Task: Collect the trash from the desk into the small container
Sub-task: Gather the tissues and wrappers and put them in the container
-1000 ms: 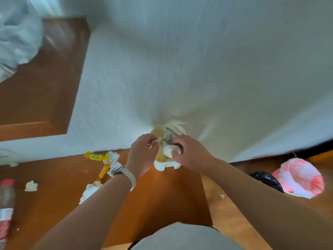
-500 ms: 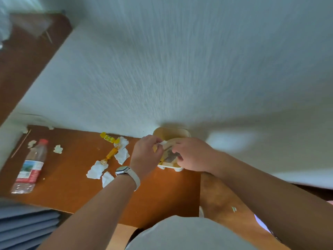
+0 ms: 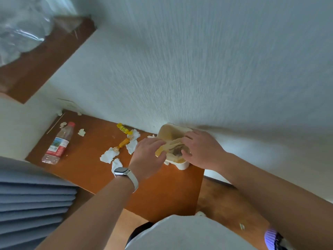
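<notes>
Head view: the small container sits at the counter's far right corner, its open lid leaning back on the wall at twelve o'clock, which keeps the mouth free for both hands. The left hand comes in from nine o'clock and closes thumb and fingers on the container's near-left rim, apparently to steady the light box so that it does not slide. The right hand reaches from three o'clock with fingers spread and relaxed over the crumpled paper inside, seemingly pressing it down to make room; whether it also pinches a fold I cannot tell. The rest of the trash lies at the container's nine o'clock: torn tissues and yellow sweet wrappers just beside the left hand, and a plastic bottle on its side well apart near the counter's left edge. Judging by that scatter, the collecting is at an early stage, and the nearest tissues look like the sensible next pick.
</notes>
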